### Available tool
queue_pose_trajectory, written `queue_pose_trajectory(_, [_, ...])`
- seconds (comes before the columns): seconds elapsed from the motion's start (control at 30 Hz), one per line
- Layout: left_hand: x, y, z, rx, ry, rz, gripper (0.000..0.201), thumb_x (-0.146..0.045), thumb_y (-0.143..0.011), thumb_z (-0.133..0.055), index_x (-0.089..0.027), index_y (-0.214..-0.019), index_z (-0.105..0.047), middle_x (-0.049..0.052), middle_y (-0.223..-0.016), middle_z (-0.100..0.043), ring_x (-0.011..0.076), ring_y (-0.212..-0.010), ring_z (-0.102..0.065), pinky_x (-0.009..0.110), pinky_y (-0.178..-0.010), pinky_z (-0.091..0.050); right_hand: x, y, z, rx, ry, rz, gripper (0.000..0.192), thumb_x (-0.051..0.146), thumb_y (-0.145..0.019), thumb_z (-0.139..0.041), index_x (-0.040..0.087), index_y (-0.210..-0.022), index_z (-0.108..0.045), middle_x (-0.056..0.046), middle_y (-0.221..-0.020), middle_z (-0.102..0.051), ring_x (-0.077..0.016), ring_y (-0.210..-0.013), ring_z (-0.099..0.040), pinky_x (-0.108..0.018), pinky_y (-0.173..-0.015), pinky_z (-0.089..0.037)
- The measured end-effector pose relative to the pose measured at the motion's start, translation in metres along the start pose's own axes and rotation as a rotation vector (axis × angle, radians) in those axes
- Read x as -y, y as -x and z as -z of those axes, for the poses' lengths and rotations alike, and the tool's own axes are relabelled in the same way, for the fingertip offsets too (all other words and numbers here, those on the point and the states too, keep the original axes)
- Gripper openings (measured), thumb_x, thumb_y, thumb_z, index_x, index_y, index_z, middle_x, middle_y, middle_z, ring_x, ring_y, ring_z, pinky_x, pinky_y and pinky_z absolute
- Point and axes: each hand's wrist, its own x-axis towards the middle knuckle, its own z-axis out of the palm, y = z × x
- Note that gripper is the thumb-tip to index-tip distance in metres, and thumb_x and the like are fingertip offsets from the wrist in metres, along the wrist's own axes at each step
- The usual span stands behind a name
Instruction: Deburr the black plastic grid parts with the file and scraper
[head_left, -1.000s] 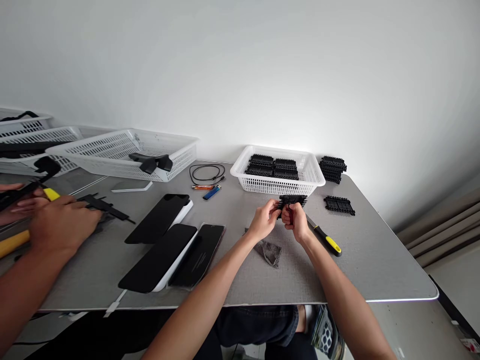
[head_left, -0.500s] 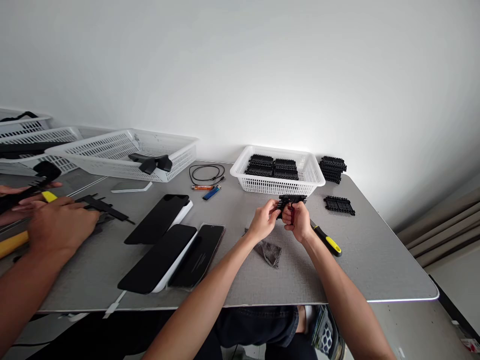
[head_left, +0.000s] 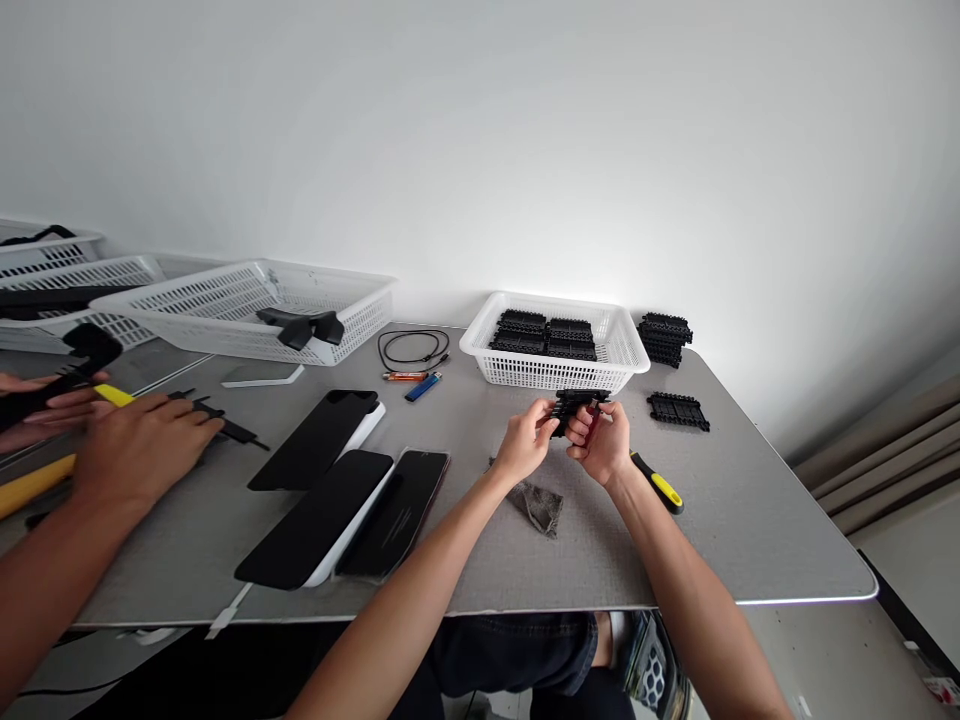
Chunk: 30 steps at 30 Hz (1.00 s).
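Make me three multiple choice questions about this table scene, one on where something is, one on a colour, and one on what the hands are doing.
1. Where is the blue lighter?
A. On the table, left of the white basket
B. Inside the basket
C. On the floor

2. What colour are the parts in the white basket?
A. Red
B. Black
C. White

3. What do the person's hands hold?
A. Nothing
B. A phone
C. A black plastic part, together

Answers: 1 A, it lies on the table beside the basket. 2 B, the stacked parts are black. 3 C, left hand and right hand grip the black plastic part.
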Motion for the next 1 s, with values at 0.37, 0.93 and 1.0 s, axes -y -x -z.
queue_pose_trajectory(0.37, [0.003, 0.001, -0.003, 0.007, 0.029, 0.030, 0.020, -0.026, -0.090, -0.049, -0.021, -0.107, -0.058, 0.008, -0.100, -0.073, 0.0212, -0.096, -0.071, 0.036, -0.087, -0.055, -0.010, -0.006, 0.000, -0.020, 0.391, 0.079, 0.028, 0.046, -0.073, -0.048, 0.022, -0.065, -0.037, 0.006, -0.059, -0.028, -0.0090, -0.052, -0.020, -0.020, -0.043, -0.011])
queue_pose_trajectory(0.93, [0.017, -0.010, -0.005, -0.375, 0.828, 0.374, 0.054, -0.023, -0.071, -0.070, -0.026, -0.117, -0.043, 0.006, -0.121, -0.062, 0.0178, -0.103, -0.065, 0.034, -0.086, -0.054, -0.021, -0.019, 0.015, -0.432, 0.652, 0.530, 0.041, 0.042, -0.069, -0.073, 0.020, -0.099, -0.054, 0.007, -0.067, -0.044, -0.0088, -0.058, -0.038, -0.020, -0.048, -0.034])
queue_pose_trajectory(1.0, [0.018, -0.010, -0.005, -0.368, 0.840, 0.374, 0.054, -0.022, -0.072, -0.069, -0.027, -0.117, -0.042, 0.005, -0.119, -0.063, 0.0178, -0.104, -0.064, 0.035, -0.088, -0.054, -0.021, -0.020, 0.016, -0.453, 0.609, 0.458, 0.043, 0.042, -0.067, -0.076, 0.020, -0.097, -0.055, 0.008, -0.063, -0.043, -0.0081, -0.053, -0.036, -0.019, -0.042, -0.030])
